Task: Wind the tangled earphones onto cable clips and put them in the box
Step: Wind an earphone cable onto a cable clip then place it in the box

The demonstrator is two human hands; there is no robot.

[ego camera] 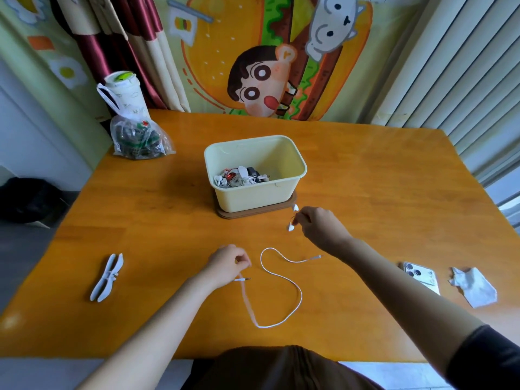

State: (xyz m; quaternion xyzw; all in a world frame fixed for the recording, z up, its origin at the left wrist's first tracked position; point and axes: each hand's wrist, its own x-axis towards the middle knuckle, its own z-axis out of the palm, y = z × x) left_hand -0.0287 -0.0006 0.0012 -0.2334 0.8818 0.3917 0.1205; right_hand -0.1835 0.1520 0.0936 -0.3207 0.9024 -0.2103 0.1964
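A white earphone cable (292, 285) lies in a loose loop on the wooden table (157, 215). My right hand (318, 223) pinches the two earbuds (292, 220) just in front of the box. My left hand (228, 263) pinches the cable near its plug end (244, 279). The pale yellow box (284, 156) stands on a brown lid in the middle of the table and holds several wound earphones (239, 177). Two white cable clips (107, 277) lie to the left of my left hand.
A clear plastic bag of dark items (139, 139) and a lidded cup (126, 91) stand at the table's back left. A phone (420, 275) and a crumpled tissue (474, 285) lie at the right. A curtain and blinds hang behind the table.
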